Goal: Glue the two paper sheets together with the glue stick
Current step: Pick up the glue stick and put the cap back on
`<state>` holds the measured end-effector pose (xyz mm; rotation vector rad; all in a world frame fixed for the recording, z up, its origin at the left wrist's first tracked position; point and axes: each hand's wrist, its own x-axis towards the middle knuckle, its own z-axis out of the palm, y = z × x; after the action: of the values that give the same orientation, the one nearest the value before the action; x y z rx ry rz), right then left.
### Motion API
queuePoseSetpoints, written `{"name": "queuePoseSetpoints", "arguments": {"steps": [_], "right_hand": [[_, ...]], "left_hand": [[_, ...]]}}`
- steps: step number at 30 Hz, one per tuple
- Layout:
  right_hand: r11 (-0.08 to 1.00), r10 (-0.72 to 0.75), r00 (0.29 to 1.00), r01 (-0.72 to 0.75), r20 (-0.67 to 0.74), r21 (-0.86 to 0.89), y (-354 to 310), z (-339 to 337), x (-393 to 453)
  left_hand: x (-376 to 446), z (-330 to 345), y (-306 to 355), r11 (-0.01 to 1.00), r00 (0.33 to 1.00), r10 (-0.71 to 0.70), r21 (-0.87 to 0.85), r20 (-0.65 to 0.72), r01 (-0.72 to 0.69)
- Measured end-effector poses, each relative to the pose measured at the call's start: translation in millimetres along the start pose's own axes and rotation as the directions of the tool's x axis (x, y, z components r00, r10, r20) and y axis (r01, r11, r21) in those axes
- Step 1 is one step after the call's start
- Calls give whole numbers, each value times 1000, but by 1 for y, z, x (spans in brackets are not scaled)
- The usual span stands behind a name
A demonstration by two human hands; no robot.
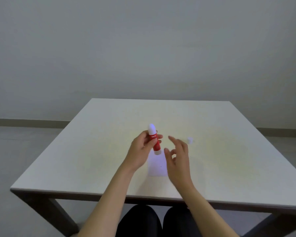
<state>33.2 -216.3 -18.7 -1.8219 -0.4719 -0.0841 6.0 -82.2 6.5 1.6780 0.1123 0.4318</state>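
Left hand (142, 147) gripped glue stick (154, 140) upright; right hand (177, 152) spread empty beside it, above paper (156, 165); cap (190, 140) beyond; likely next, spreading glue on paper.

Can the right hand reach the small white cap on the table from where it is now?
Probably yes. The right hand is open and holds nothing, and the white cap stands just beyond its fingers on the bare table, with nothing between them. The left hand holds the glue stick on the other side.
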Motion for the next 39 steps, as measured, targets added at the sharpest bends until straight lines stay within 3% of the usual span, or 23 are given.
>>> {"name": "queuePoseSetpoints", "arguments": {"steps": [1,3,5,6,8,10,11,12,13,15,17,18,20,22,24,26,28,30,31,33,35,37,39], "right_hand": [[991,90,993,-97,76,96,-5,-3,6],[885,249,904,-358,346,299,-10,-10,14],[793,259,804,-493,535,358,-12,-19,17],[775,241,790,-506,564,378,-12,-20,17],[712,222,797,-526,562,465,-11,-18,16],[581,235,819,-550,523,600,-12,-14,15],[570,230,858,-502,460,650,-10,-12,14],[626,215,904,-418,369,659,-10,-10,11],[743,177,952,-296,250,600,-10,-8,8],[959,-4,1000,10,-24,284,-7,-5,-1],[969,-246,958,243,-148,-41,-2,-1,-8],[949,-308,939,292,-154,-115,1,0,-10],[975,-221,968,220,-120,-23,3,-2,-9],[974,60,998,-63,20,219,-5,-5,-4],[835,288,917,-381,275,396,-10,-7,3],[739,334,842,-513,424,437,-9,-11,8],[709,280,862,-482,422,514,-8,-12,10],[762,177,936,-327,305,559,-6,-9,8],[853,98,974,-188,204,486,-4,-7,6],[988,-100,995,97,14,122,3,-4,2],[959,-256,966,249,-36,-135,10,-3,-1],[983,-179,983,178,-26,-54,10,-6,0],[964,114,986,-139,119,227,0,-10,5]], "left_hand": [[-4,1,4,1000,999,12,-6,30,-12],[-8,0,11,999,997,33,-31,65,-31],[-9,-3,16,997,996,41,-67,84,-35],[-10,-3,18,997,995,43,-73,85,-37],[-12,-3,19,997,997,51,-55,66,-47],[-13,0,19,998,998,59,-37,12,-59],[-14,2,19,998,998,57,-36,-23,-58],[-14,3,18,998,997,44,-41,-60,-47],[-14,4,17,998,995,22,-57,-96,-27],[-14,8,15,992,985,-46,-126,-166,25],[-14,12,13,990,968,-89,-128,-235,60],[-14,14,13,993,960,-94,-97,-263,71],[-13,16,11,994,950,-104,-75,-294,85],[-12,14,10,992,951,-113,-95,-289,89],[-11,13,10,991,957,-115,-92,-267,94],[-12,12,9,993,963,-104,-79,-248,87],[-11,12,9,994,960,-99,-75,-262,82],[-10,12,9,993,951,-108,-81,-289,88],[-10,12,9,992,948,-112,-91,-297,89],[-10,14,8,990,949,-116,-110,-293,87],[-11,17,7,991,949,-119,-87,-291,98],[-11,17,6,992,947,-120,-76,-299,102],[-10,16,5,993,945,-114,-70,-306,97]]}}
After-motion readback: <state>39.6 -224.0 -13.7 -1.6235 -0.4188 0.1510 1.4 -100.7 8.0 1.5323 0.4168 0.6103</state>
